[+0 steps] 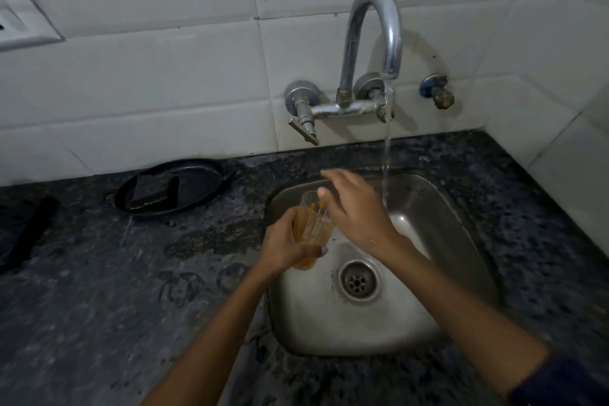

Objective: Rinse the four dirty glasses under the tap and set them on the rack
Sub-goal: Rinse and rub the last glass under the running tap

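Note:
A clear ribbed glass (313, 221) with orange residue inside is held tilted over the left side of the steel sink (461, 241). My left hand (286, 244) is wrapped around its lower half. My right hand (356, 208) is at the rim, fingers reaching into or over the mouth of the glass. Water runs from the curved tap (375, 30) in a thin stream just right of my right hand and lands in the sink. The glass is left of the stream, not under it. No other glasses and no rack are in view.
A black pan (197, 188) holding a dark sponge sits on the dark granite counter (99, 290) left of the sink. A dark object lies at the far left edge. The drain (357, 280) is at the sink's middle. Tiled walls close the back and right.

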